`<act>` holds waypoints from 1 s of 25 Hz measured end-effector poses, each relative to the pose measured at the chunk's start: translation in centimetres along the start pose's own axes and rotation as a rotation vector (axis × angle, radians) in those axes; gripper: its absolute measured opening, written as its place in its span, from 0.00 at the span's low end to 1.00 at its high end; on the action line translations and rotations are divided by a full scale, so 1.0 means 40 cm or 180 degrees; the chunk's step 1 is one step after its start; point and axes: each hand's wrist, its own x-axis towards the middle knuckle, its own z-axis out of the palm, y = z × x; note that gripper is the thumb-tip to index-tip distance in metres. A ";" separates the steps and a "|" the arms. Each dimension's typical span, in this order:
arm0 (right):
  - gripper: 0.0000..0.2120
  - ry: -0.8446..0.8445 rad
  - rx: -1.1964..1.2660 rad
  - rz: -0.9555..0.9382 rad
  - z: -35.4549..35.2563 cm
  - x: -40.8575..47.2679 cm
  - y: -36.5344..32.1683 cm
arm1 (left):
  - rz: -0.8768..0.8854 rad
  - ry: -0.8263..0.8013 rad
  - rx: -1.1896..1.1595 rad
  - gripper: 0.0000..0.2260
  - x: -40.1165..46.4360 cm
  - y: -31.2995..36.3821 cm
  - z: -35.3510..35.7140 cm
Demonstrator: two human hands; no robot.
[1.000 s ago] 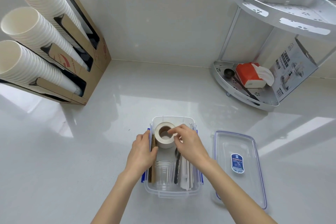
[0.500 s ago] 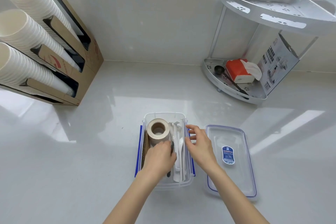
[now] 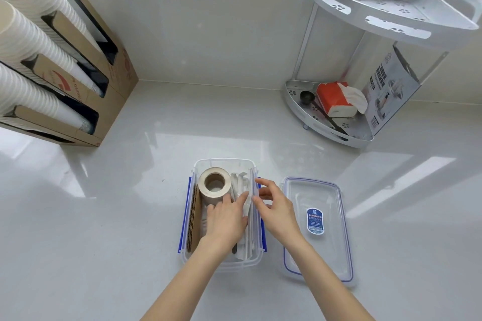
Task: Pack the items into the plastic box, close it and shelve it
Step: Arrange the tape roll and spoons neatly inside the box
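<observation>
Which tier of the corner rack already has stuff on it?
The bottom tier: it holds a red tissue pack, a black scoop and a printed box. The top tier looks bare.

The left hand (image 3: 225,219) lies flat inside the open plastic box (image 3: 224,264), fingertips touching the tape roll (image 3: 214,186). Right hand (image 3: 276,210) fingers spread over the box's right rim; the lid (image 3: 317,229) lies just beyond them.

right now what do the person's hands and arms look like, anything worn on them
Both are bare: the left hand and right hand show no gloves, rings or watch, and the forearms carry no sleeves as far as the frame edge. Fingers are slim, nails short and unpainted.
</observation>
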 end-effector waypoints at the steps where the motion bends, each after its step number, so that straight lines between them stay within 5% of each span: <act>1: 0.16 -0.0022 0.0011 -0.0009 -0.001 0.002 0.000 | 0.0021 -0.0009 0.0009 0.25 0.004 0.001 0.000; 14: 0.17 -0.0079 0.0058 -0.0022 -0.002 0.006 0.005 | 0.0041 0.0055 -0.0086 0.19 0.020 0.029 -0.013; 25: 0.17 -0.0121 -0.0001 -0.0001 -0.004 0.004 -0.001 | 0.0146 0.0785 -0.1022 0.08 -0.010 -0.015 -0.035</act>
